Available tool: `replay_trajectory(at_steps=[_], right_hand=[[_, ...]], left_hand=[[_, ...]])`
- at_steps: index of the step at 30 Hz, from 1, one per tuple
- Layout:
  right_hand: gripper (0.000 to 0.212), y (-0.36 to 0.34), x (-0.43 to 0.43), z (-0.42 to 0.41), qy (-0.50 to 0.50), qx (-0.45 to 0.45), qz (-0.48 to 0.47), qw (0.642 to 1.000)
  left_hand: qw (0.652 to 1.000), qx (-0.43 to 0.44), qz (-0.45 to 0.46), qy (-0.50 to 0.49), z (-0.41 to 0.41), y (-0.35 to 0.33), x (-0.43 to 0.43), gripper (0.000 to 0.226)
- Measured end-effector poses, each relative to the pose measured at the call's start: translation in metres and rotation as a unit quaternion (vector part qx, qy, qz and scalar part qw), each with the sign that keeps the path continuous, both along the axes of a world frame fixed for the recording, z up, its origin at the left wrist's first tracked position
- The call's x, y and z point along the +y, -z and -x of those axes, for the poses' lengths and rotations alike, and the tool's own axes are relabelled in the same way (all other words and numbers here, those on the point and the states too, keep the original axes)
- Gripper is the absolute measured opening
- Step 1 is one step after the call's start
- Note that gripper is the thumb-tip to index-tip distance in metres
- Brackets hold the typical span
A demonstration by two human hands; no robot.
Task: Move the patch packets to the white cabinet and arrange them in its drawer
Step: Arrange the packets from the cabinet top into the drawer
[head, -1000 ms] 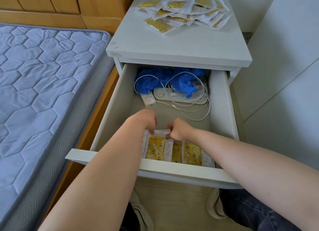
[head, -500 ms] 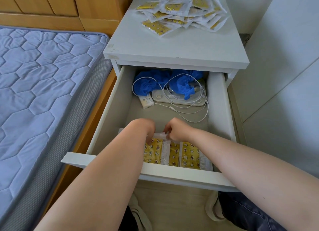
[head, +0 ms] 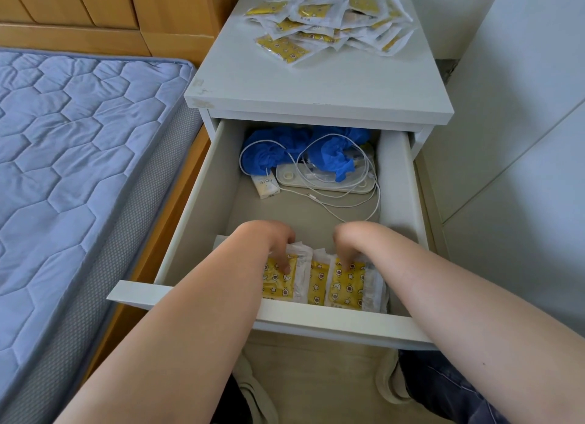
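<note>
while both grips work at the drawer's front edge, the task is only partly done: a short overlapping row of packets (head: 316, 284) lies just behind the drawer (head: 316, 320) front, and a loose pile (head: 329, 21) waits at the cabinet (head: 300, 84) top's back right corner. the left grip (head: 273, 244) has bent fingertips on the leftmost packet, the right grip (head: 351, 241) on the rightmost. thumbs are hidden, so i cannot tell whether either pinches or merely presses. the slick wrappers look likely to slide and fan out once that pressure lifts, spoiling the row. as the row grows backward it may catch the white cable (head: 342, 202) at mid drawer. a hasty grab at the pile could knock packets over the cabinet's right edge.
</note>
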State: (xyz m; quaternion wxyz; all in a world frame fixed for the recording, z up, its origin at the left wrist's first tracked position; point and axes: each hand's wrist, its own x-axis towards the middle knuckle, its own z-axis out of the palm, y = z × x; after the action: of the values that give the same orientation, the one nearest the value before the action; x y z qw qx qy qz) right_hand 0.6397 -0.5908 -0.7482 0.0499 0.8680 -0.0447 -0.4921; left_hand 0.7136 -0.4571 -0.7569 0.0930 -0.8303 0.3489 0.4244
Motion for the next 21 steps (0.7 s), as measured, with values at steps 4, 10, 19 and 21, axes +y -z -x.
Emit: replay_trajectory(at_steps=[4, 10, 19, 21], right_hand=[[0.060, 0.014, 0.001, 0.002, -0.017, 0.013, 0.003, 1.000], [0.069, 0.016, -0.004, 0.002, 0.020, -0.013, -0.035, 0.999], [0.039, 0.012, -0.005, -0.002, 0.174, -0.204, -0.126, 0.955], [0.030, 0.007, -0.007, 0.002, 0.196, -0.248, -0.136, 0.939]], left_hand=[[0.999, -0.011, -0.031, 0.013, 0.001, 0.003, 0.000, 0.074], [0.998, -0.011, -0.057, 0.019, -0.001, 0.003, 0.003, 0.084], [0.993, -0.021, 0.097, -0.061, -0.002, -0.005, -0.003, 0.061], [0.987, -0.036, 0.134, -0.085, -0.001, -0.009, -0.003, 0.053]])
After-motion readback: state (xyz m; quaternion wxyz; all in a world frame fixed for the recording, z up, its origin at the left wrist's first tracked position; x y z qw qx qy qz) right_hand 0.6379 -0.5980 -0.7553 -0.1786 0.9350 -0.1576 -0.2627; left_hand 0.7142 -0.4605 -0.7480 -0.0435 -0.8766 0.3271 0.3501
